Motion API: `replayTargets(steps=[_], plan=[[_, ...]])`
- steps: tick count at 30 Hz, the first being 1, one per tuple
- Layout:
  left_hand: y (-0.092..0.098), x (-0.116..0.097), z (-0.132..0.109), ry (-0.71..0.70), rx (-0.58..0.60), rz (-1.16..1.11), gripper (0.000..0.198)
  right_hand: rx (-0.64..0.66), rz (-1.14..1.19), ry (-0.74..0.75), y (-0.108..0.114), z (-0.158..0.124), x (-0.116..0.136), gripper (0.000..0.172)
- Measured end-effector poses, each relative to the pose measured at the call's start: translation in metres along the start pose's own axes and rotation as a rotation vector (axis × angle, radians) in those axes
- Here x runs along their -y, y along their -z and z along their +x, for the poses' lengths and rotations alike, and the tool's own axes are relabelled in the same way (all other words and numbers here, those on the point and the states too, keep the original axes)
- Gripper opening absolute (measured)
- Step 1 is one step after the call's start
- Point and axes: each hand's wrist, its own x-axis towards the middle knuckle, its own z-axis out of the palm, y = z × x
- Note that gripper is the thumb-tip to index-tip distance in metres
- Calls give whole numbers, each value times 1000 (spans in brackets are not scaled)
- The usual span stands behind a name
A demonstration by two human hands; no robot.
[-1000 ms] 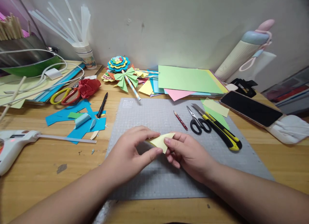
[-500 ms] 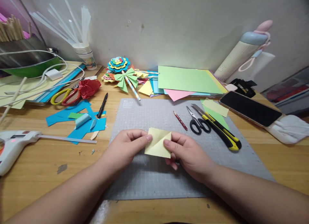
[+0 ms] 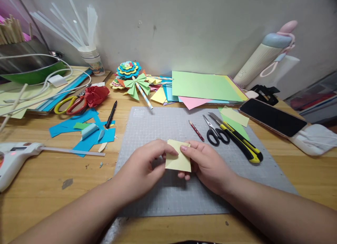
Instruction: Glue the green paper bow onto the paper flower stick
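A small pale yellow paper square (image 3: 177, 161) with a crease is held up over the grey cutting mat (image 3: 158, 123). My right hand (image 3: 207, 163) pinches its upper right part, thumb in front and fingers behind. My left hand (image 3: 147, 163) is at the left side of the paper; its index finger lies across the front and its thumb is by the lower left corner. The left hand's other fingers are partly hidden. To the right on the mat lie a pencil (image 3: 196, 131), black-handled scissors (image 3: 217, 134) and a yellow-and-black utility knife (image 3: 240, 142).
Blue paper scraps (image 3: 88, 140), a black pen (image 3: 111, 114) and a glue gun (image 3: 18, 160) lie left. Behind are paper flowers (image 3: 129, 69) and stacked coloured paper (image 3: 205, 84). A phone (image 3: 272, 117) and a bottle (image 3: 260, 54) are at the right.
The paper has shifted slightly right and turned a little. My left thumb has come off its front, and my left index finger now lies across it. My right thumb is nearer the top edge.
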Motion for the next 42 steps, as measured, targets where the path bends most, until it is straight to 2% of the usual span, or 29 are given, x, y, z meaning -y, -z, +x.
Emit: replayTargets(steps=[2,5,8,11,13,16,19,23,26,28,30,42], plan=[[2,-1,1,-9,-27,14,20,10,-26,20,0,0,0,24],[3,-2,3,72,-67,-15,2,10,-79,27,-1,-2,0,25],[2,-2,3,209,-101,-165,15,18,-123,32,-3,-5,0,27],[0,0,3,338,-136,-343,21,53,-110,102,-5,-9,-1,34],[-1,1,2,390,-167,-384,23,75,-89,149,-6,-11,-2,36],[-2,1,2,412,-219,-379,25,48,-95,146,-7,-12,-3,32],[-3,-1,3,407,-221,-406,24,-15,-134,102,-9,-13,-3,24],[-3,-4,5,423,-249,-538,29,-62,-160,79,-12,-13,0,23],[-2,-4,6,470,-193,-611,29,-69,-166,87,-13,-13,1,23],[-1,-3,6,507,-130,-576,18,-75,-176,88,-13,-12,2,24],[0,-3,5,534,-106,-536,18,-80,-178,79,-12,-12,2,25],[-1,-5,5,550,-149,-518,17,-84,-178,57,-11,-13,1,24]])
